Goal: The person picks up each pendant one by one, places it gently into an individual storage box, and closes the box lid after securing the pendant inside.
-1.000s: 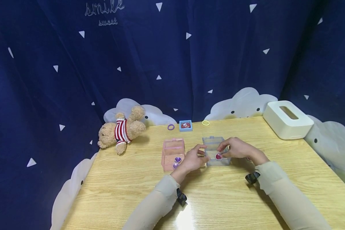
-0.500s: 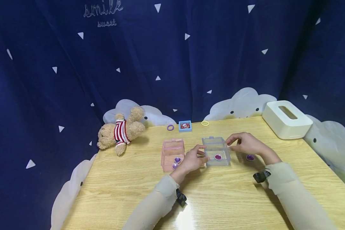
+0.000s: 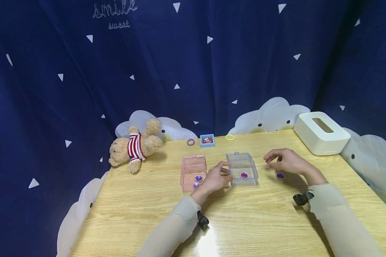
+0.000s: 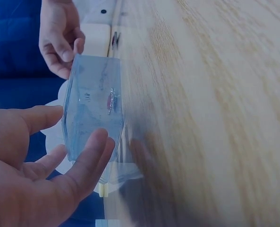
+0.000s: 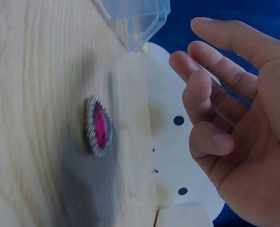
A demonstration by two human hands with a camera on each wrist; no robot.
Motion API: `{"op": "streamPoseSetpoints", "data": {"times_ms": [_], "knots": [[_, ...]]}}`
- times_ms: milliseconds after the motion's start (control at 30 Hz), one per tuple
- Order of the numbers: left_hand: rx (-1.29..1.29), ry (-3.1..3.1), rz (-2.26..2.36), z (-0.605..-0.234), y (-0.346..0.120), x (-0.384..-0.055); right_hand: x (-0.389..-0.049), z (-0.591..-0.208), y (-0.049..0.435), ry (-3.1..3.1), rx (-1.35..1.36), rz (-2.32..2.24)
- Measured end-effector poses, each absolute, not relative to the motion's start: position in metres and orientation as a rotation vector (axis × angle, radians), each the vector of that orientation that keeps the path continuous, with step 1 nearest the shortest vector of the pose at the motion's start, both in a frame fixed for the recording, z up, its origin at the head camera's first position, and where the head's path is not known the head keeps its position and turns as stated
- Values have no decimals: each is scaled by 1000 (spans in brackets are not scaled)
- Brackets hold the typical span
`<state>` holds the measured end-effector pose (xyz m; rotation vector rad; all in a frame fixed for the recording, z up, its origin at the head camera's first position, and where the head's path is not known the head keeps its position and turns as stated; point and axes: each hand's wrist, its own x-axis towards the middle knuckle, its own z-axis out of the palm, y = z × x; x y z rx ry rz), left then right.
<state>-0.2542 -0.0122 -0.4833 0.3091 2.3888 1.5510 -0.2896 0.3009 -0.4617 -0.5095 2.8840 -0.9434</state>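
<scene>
An open clear blue plastic box [image 3: 241,167] stands on the table with one pink heart-shaped gem [image 3: 244,175] inside. My left hand [image 3: 214,177] is at its left side, fingers spread and fingertips right at the wall, as the left wrist view shows [image 4: 45,161]. To the right of the box, a second gem [image 3: 280,175], magenta with a silver beaded rim, lies on the wood. Just above and beside that gem, my right hand [image 3: 287,161] hovers with loosely bent fingers and nothing between them. An open pink box [image 3: 189,173] holds two purple gems [image 3: 198,179].
At the back edge lie a purple ring [image 3: 191,142], a small blue framed picture [image 3: 207,140] and a yellow ring [image 3: 229,137]. A teddy bear [image 3: 136,146] in a striped shirt lies at the left. A white tissue box [image 3: 321,134] stands at the back right.
My right hand has let go of the pink gem in the blue box and moved right, toward the gem on the table. My left hand has stayed by the box.
</scene>
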Motion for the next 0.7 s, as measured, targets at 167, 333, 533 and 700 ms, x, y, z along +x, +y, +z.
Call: {"op": "streamPoseSetpoints", "data": {"times_ms": [167,333,533,700], "knots": [[307,2379,1551,-482,-12,-254,-288,-469,314,2861,-500,-971],[307,2374,1550,-482,-13,-254,-286,-480,329,2769,-437,-1039],[302,2366,1550,-483,-12,-255,-282,-489,341,2642,-343,-1100],[296,2368,1548,-483,-12,-255,-279,-493,347,2644,-344,-1081]]}}
